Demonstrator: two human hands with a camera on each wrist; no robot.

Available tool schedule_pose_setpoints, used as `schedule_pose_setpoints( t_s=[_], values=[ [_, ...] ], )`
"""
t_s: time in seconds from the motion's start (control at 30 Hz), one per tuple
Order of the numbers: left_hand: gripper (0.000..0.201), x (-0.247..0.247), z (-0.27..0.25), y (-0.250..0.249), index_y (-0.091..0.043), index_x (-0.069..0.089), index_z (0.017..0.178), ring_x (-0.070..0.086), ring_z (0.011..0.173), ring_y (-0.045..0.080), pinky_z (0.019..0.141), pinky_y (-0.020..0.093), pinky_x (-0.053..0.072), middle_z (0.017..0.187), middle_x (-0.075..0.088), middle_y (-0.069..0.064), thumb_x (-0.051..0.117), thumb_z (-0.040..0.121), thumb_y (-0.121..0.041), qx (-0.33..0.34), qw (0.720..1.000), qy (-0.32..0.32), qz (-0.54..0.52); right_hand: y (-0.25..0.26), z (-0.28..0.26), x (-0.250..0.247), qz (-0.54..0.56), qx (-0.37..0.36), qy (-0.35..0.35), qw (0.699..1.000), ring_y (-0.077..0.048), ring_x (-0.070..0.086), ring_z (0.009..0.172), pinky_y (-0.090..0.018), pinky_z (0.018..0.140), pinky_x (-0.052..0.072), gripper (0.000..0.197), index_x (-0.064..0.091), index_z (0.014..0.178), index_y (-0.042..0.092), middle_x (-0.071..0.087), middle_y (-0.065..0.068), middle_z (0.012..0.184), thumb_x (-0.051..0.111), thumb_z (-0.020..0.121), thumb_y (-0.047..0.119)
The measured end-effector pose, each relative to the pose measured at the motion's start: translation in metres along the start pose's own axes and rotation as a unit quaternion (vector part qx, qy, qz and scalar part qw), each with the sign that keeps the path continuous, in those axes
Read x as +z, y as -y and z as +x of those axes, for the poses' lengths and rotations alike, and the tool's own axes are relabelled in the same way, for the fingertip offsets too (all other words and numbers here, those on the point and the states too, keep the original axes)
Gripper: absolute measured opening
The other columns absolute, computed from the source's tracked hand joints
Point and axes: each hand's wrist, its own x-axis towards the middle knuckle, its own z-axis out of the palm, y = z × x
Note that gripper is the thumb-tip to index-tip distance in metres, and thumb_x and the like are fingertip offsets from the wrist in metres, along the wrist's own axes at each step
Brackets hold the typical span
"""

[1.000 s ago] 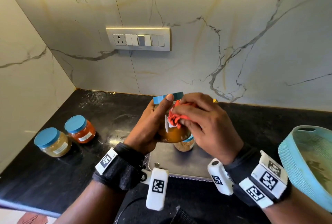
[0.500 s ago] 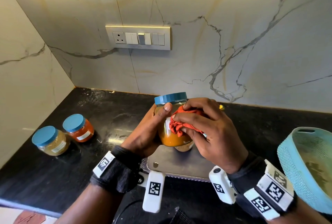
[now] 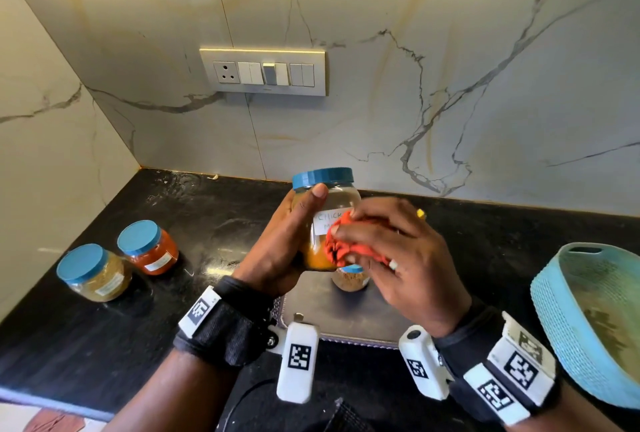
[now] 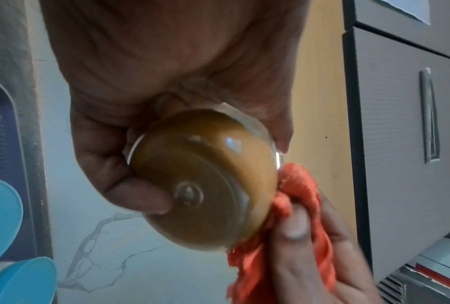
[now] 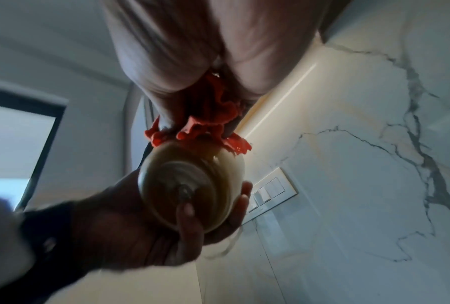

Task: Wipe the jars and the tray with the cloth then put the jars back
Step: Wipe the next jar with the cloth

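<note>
My left hand [image 3: 287, 244] grips a blue-lidded jar [image 3: 325, 196] of yellow-brown powder, held upright in the air above the metal tray [image 3: 311, 307]. Its base shows in the left wrist view as the jar [image 4: 205, 181] and in the right wrist view as the jar [image 5: 190, 189]. My right hand [image 3: 391, 251] holds a bunched orange cloth [image 3: 341, 248] against the jar's lower right side, half covering its white label. The cloth [image 4: 299, 226] and the cloth [image 5: 208, 121] press on the glass. Another small jar [image 3: 349, 281] stands on the tray, mostly hidden behind my hands.
Two blue-lidded jars stand on the black counter at the left: a brownish one [image 3: 91, 272] and an orange-red one [image 3: 149, 246]. A light-blue basket [image 3: 585, 321] sits at the right edge. A marble wall with a switch plate [image 3: 263, 71] rises behind.
The jar has risen and turned more upright, so its lid and label now show. My right hand with the cloth has slid down from the upper part to the lower side.
</note>
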Motion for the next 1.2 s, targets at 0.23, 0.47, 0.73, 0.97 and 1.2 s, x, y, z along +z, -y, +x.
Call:
schedule_pose_setpoints(
  t_s=[0.23, 0.47, 0.73, 0.97, 1.2],
  values=[
    [0.064, 0.008, -0.002, 0.007, -0.022, 0.074, 0.122, 0.066, 0.104, 0.036, 0.085, 0.049, 0.060, 0.119, 0.069, 0.021, 0.078, 0.077, -0.067, -0.034, 0.999, 0.007, 0.009, -0.013, 0.013, -0.005, 0.032, 0.022, -0.042, 0.998, -0.024, 0.062, 0.104, -0.037, 0.091, 0.053, 0.022, 0.075, 0.110, 0.009, 0.062, -0.011, 0.109, 0.072, 0.089, 0.010],
    [0.061, 0.004, -0.002, 0.006, -0.013, 0.068, 0.126, 0.072, 0.081, 0.022, 0.063, 0.035, 0.060, 0.104, 0.072, 0.015, 0.066, 0.085, -0.057, -0.056, 0.997, -0.037, -0.033, 0.000, 0.006, -0.003, 0.014, -0.003, -0.006, 1.000, -0.025, 0.062, 0.105, -0.034, 0.093, 0.051, 0.020, 0.076, 0.109, 0.010, 0.062, -0.009, 0.112, 0.070, 0.090, 0.010],
    [0.051, 0.005, -0.003, 0.006, -0.017, 0.064, 0.127, 0.076, 0.077, 0.022, 0.053, 0.030, 0.057, 0.099, 0.077, 0.010, 0.055, 0.095, -0.056, -0.066, 0.997, -0.027, -0.006, -0.015, 0.021, -0.005, 0.058, 0.040, -0.061, 0.996, -0.025, 0.064, 0.105, -0.036, 0.091, 0.054, 0.022, 0.075, 0.110, 0.007, 0.064, -0.009, 0.110, 0.073, 0.088, 0.010],
    [0.053, 0.001, 0.003, -0.011, -0.014, 0.067, 0.122, 0.073, 0.077, 0.023, 0.061, 0.033, 0.059, 0.096, 0.075, 0.011, 0.054, 0.093, -0.057, -0.035, 0.998, -0.041, -0.032, -0.004, 0.010, 0.000, 0.075, 0.029, -0.033, 0.996, -0.021, 0.062, 0.109, -0.031, 0.094, 0.052, 0.022, 0.075, 0.108, 0.008, 0.062, -0.008, 0.111, 0.074, 0.087, 0.010],
    [0.056, -0.001, 0.003, -0.008, -0.019, 0.067, 0.120, 0.075, 0.073, 0.022, 0.054, 0.031, 0.057, 0.094, 0.078, 0.009, 0.048, 0.087, -0.059, -0.053, 0.998, -0.007, -0.014, -0.016, 0.020, 0.003, 0.139, 0.056, -0.095, 0.984, -0.024, 0.063, 0.107, -0.038, 0.094, 0.054, 0.023, 0.071, 0.112, 0.009, 0.062, -0.009, 0.110, 0.070, 0.089, 0.013]
  ],
)
